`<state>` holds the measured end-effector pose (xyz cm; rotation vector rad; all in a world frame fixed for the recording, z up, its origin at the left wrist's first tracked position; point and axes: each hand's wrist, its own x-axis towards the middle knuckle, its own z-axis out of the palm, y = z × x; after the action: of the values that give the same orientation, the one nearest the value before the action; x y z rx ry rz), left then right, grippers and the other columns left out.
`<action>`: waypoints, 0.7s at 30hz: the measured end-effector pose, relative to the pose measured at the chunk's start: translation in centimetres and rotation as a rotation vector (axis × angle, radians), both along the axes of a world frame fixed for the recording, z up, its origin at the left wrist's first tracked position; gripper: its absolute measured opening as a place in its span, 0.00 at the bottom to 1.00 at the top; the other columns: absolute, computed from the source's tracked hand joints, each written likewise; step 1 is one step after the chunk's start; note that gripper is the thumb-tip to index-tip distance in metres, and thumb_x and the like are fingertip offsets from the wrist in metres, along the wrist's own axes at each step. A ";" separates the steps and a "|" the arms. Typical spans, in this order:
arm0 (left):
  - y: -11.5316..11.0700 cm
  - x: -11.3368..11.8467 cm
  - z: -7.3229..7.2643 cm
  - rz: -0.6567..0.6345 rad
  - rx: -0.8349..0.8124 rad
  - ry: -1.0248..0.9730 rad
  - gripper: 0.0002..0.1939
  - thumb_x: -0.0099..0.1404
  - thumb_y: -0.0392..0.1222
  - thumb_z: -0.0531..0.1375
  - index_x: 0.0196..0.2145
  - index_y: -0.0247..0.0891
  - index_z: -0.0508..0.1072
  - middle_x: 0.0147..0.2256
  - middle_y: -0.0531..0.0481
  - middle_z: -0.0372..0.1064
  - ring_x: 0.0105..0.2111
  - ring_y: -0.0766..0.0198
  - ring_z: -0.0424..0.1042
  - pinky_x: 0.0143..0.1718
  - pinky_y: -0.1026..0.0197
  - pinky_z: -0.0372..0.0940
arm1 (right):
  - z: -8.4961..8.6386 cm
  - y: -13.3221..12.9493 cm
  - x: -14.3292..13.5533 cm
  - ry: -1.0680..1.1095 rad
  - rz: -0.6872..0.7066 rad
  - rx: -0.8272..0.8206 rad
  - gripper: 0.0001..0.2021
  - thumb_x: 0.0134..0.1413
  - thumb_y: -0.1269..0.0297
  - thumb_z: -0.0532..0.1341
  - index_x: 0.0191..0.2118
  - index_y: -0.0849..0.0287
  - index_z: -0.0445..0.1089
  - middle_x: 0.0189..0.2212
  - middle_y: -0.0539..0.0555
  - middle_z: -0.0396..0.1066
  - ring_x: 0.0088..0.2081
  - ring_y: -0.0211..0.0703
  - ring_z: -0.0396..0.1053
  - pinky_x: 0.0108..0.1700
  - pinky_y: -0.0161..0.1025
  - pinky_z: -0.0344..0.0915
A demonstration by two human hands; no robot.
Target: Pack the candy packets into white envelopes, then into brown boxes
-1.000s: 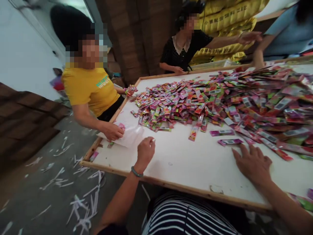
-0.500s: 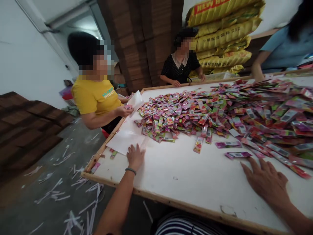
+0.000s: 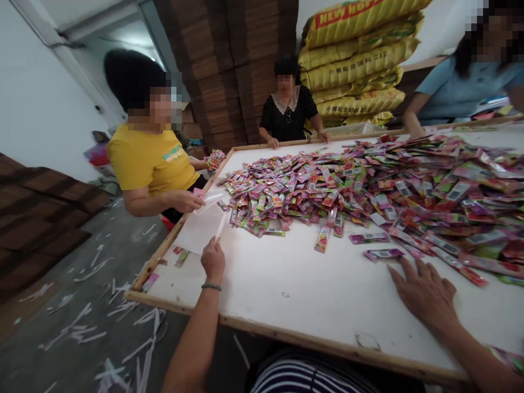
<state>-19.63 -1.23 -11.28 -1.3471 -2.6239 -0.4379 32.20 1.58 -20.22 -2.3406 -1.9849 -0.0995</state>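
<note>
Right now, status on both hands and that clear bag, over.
Left hand pinching clear bag at its near edge. Right hand open, flat on table, beside purple sachet. Co-worker's hand grips bag's far side.

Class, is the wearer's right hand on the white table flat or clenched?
Flat: the right hand lies palm-down, fingers spread, on the white table.

Your frame's right edge cuts off the heap of colourful foil sachets (image 3: pixel 368 185) and the white wood-rimmed tabletop (image 3: pixel 311 289); sachet print is unreadable.
</note>
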 end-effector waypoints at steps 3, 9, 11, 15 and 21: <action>-0.1 0.6 -0.8 -0.143 -0.025 -0.001 0.19 0.67 0.46 0.56 0.52 0.35 0.72 0.50 0.38 0.72 0.51 0.53 0.69 0.51 0.56 0.63 | 0.1 -0.1 0.1 -0.006 -0.002 0.012 0.32 0.65 0.49 0.35 0.65 0.60 0.56 0.65 0.65 0.52 0.65 0.60 0.50 0.60 0.56 0.46; -0.2 2.2 -0.9 -0.490 0.155 0.073 0.12 0.68 0.42 0.54 0.39 0.36 0.76 0.40 0.40 0.76 0.43 0.55 0.72 0.47 0.54 0.65 | 0.3 -0.2 0.0 0.007 0.001 0.023 0.32 0.65 0.49 0.36 0.64 0.60 0.57 0.65 0.65 0.52 0.64 0.61 0.50 0.60 0.57 0.48; -0.3 3.0 -0.4 -0.588 0.188 0.081 0.15 0.70 0.41 0.51 0.34 0.37 0.76 0.33 0.44 0.77 0.36 0.59 0.72 0.43 0.58 0.66 | 0.2 -0.2 0.0 0.018 0.000 0.035 0.31 0.65 0.49 0.37 0.64 0.60 0.57 0.65 0.65 0.52 0.64 0.62 0.50 0.61 0.58 0.48; -0.4 4.1 0.4 -0.711 0.249 0.100 0.19 0.71 0.43 0.49 0.29 0.37 0.75 0.27 0.46 0.75 0.30 0.61 0.71 0.39 0.58 0.65 | -0.3 0.1 0.3 0.049 0.011 0.048 0.31 0.65 0.48 0.40 0.64 0.60 0.57 0.64 0.64 0.54 0.65 0.61 0.51 0.61 0.59 0.48; -1.0 3.0 2.6 -0.264 0.247 0.163 0.41 0.56 0.60 0.63 0.56 0.24 0.67 0.59 0.19 0.57 0.60 0.32 0.57 0.55 0.35 0.58 | 0.8 0.8 -0.2 0.051 0.025 0.068 0.27 0.66 0.53 0.43 0.63 0.61 0.59 0.65 0.66 0.53 0.65 0.60 0.50 0.60 0.58 0.52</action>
<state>-16.61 -2.23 -8.73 -1.5740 -2.1876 -0.6346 31.95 2.42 -19.41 -2.2539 -1.9546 -0.1030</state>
